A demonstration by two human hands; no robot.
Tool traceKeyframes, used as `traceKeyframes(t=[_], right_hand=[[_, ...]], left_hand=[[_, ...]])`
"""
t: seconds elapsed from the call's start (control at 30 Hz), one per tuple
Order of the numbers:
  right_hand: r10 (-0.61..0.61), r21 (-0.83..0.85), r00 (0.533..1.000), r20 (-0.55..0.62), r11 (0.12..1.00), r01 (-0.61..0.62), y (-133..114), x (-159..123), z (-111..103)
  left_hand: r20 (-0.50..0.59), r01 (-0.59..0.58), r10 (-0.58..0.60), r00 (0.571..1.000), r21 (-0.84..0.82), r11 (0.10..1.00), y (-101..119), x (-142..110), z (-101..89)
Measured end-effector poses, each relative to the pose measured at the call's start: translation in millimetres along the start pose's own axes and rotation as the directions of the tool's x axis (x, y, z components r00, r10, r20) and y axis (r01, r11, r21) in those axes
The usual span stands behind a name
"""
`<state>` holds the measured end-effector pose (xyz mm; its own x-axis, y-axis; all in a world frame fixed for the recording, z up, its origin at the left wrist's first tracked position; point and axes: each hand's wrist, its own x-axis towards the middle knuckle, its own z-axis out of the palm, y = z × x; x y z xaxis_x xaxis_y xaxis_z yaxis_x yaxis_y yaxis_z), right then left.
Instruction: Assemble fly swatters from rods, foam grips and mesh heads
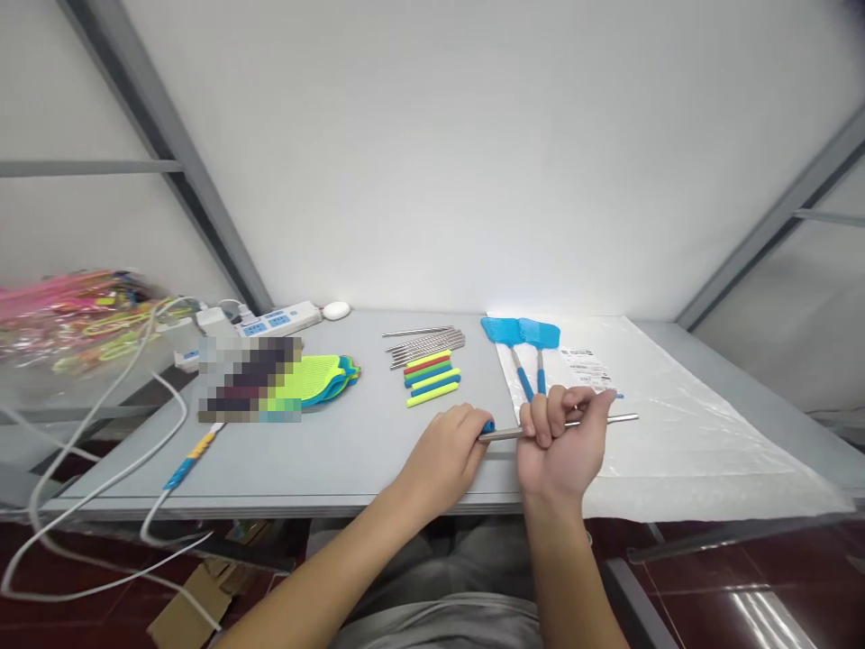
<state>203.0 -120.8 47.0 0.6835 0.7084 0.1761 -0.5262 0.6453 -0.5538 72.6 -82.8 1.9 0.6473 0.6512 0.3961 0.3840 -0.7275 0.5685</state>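
My left hand [442, 455] is closed around a short blue tube [487, 426], of which only the end shows past the fingers. In my right hand [564, 455], the curled fingers and thumb grip a thin metal rod [625, 418]. Its left end meets or lies beside the blue tube; I cannot tell whether it is inside. Colored tubes [432, 379] in yellow, red, green and blue lie in a row beyond my left hand. Behind them are several metal rods [429, 346]. Two blue fly swatters [520, 332] with blue handles lie beyond my right hand.
Yellow-green and blue swatter heads [311, 379] are stacked at left, partly pixelated. Behind stands a power strip [290, 317] beside a white round object [336, 311]. White cables [95, 505] loop over the left table edge. Plastic sheeting [676, 433] with a printed label [587, 370] covers the right side.
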Motion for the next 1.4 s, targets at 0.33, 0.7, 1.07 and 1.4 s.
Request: traceKeyframes(t=[0.33, 0.7, 1.07, 1.4], right_hand=[[-0.09, -0.091, 0.993, 0.075, 0.991, 0.096, -20.1, 4.5, 10.7], [0.016, -0.211, 0.965, 0.262, 0.977, 0.041, -0.3, -3.6, 34.1], [0.058, -0.306, 0.969, 0.24, 0.952, 0.019, -8.2, -9.5, 30.5], [0.058, -0.062, 0.996, 0.064, 0.997, -0.054, -26.6, -14.7, 28.1]], left_hand=[[0.028, -0.022, 0.018, 0.999, 0.155, 0.988, 3.6, 2.1, 1.8], [-0.099, 0.053, -0.056, 0.994, -0.029, 0.998, 6.7, -1.6, -3.5], [-0.128, 0.014, -0.012, 0.992, 0.014, 1.0, 12.8, -4.2, -2.0], [-0.158, 0.013, -0.103, 0.982, -0.488, 0.873, 45.5, -4.9, -82.7]])
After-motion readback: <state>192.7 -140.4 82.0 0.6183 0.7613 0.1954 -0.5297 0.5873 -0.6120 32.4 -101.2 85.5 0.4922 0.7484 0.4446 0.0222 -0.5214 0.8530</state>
